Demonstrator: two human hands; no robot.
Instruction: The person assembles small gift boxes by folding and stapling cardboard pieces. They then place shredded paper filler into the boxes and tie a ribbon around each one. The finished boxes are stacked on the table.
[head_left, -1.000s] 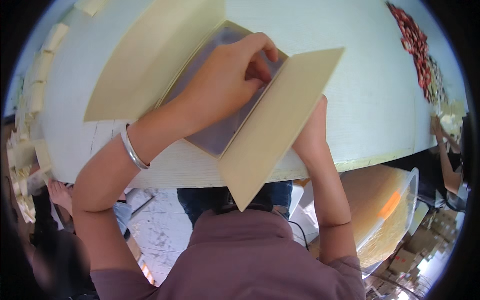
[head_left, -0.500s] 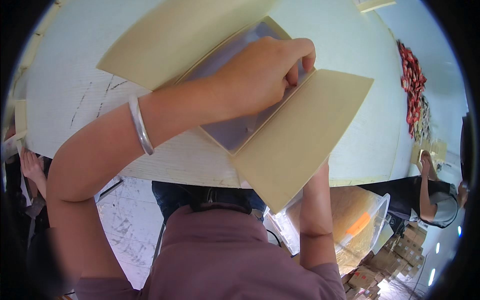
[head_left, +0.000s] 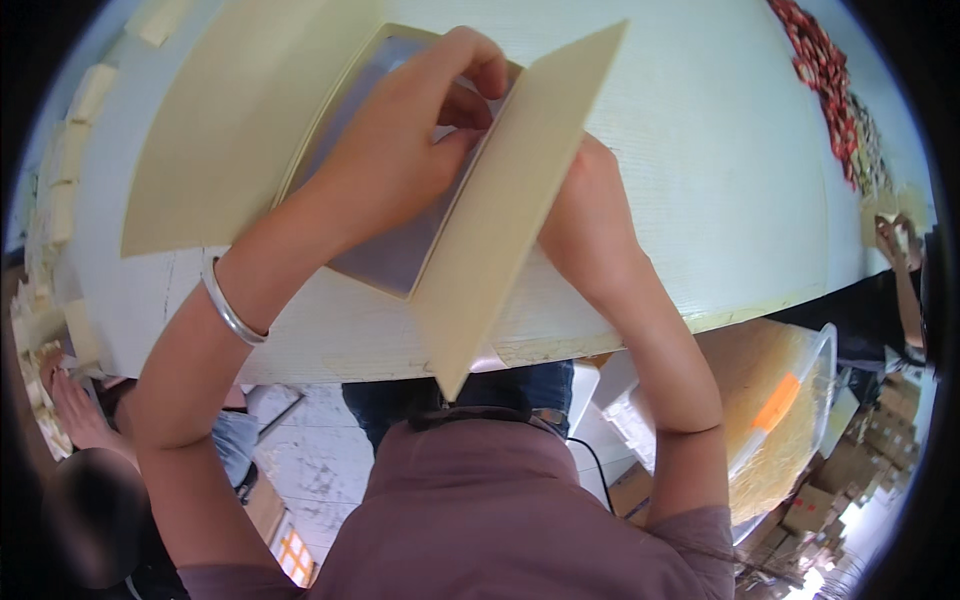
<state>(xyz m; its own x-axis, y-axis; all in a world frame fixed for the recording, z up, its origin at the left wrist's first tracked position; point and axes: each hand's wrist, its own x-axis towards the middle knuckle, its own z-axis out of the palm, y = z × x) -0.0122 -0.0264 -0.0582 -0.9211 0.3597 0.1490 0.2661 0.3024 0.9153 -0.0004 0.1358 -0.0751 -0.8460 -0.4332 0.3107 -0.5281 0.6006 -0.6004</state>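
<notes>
A cream cardboard box [head_left: 345,262] with a bluish-purple lining lies tilted on the table, its two long flaps folded out. My left hand [head_left: 410,130] reaches over it, fingers bent and drawn together against the inside of the right wall. Whatever its fingertips hold, if anything, is hidden. The right flap [head_left: 520,180] stands raised at a slant, while the left flap [head_left: 225,130] spreads over the table. Behind the raised flap, my right hand [head_left: 585,205] is close to the box's outer side. That flap covers its fingers.
The white table [head_left: 720,200] has a curved-looking front edge. Red packets [head_left: 820,80] are heaped at the far right. A clear plastic-lined bin [head_left: 760,400] stands below the table to my right. Other people's hands [head_left: 75,405] show at the left and right rims.
The box has shifted left and turned steeper, with its right flap lifted up. My left hand has moved left with it. My right hand has come up from below the table edge.
</notes>
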